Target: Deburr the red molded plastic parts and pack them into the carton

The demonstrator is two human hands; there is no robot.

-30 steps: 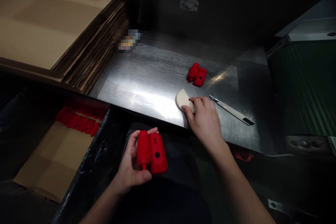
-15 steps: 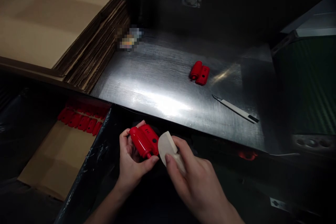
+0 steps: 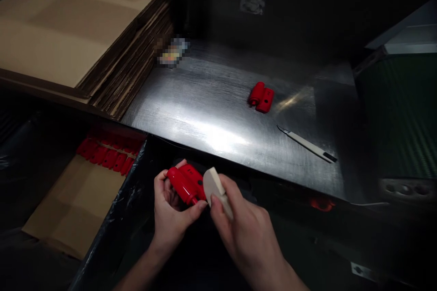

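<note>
My left hand [image 3: 170,209] is closed around a glossy red plastic part [image 3: 182,185], made of a rounded cylinder with a thin tip joined to a flatter block with a dark hole. In my right hand [image 3: 244,223] is a pale, flat, rounded-edged tool [image 3: 214,186], gripped between thumb and fingers. The tool's curved edge is up against the right side of the red part, overlapping it; whether they touch I cannot tell. A similar red part [image 3: 261,97] lies on the metal table [image 3: 191,95], and a white-handled craft knife [image 3: 307,145] rests nearer its front edge.
Stacked cardboard sheets [image 3: 68,27] occupy the table's left end. Below them, several red parts [image 3: 109,157] lie in rows on a cardboard sheet [image 3: 75,204], beside a wall covered in dark plastic film [image 3: 112,209]. A green conveyor-like surface [image 3: 403,104] is at the right.
My right hand and the pale tool have shifted slightly left and up, covering more of the red part's right side. My left hand keeps its hold, nearly still.
</note>
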